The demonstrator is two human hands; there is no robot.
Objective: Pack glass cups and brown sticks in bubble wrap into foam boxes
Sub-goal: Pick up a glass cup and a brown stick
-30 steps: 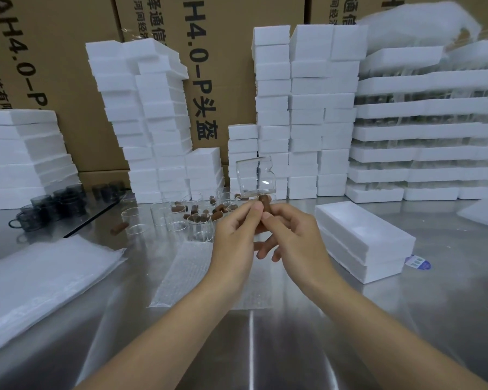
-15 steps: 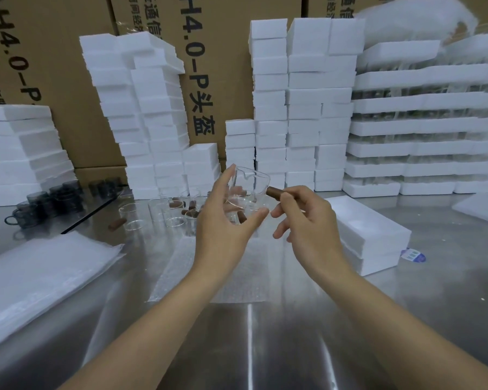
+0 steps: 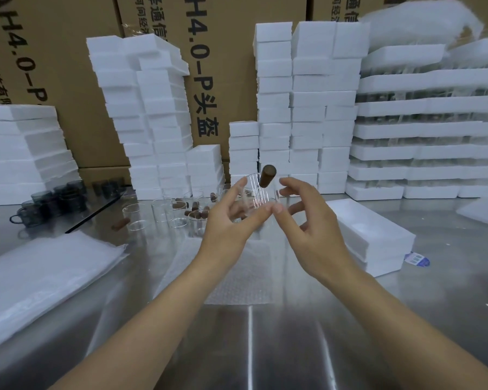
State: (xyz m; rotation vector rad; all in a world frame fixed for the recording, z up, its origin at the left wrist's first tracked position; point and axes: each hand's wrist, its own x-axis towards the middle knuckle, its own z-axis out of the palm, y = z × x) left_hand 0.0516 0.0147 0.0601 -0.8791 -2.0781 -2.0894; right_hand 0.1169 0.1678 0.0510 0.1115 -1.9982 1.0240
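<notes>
Hold the glass cup (image 3: 255, 192) at frame centre upright in the left hand (image 3: 231, 226), thumb and fingers curled round its wall, so the brown stick (image 3: 266, 175) tilted at its rim slides fully inside. Use the right hand (image 3: 307, 220), just right of the cup with fingers spread and nothing held, to steady the glass. Then lower both onto the bubble wrap (image 3: 237, 277) lying below (foam box (image 3: 378, 232) waiting at right). Printed on the cardboard cartons (image 3: 223, 80) behind: "H4.0-P头盔". Blue label (image 3: 417, 260) beside the box: too small to read.
</notes>
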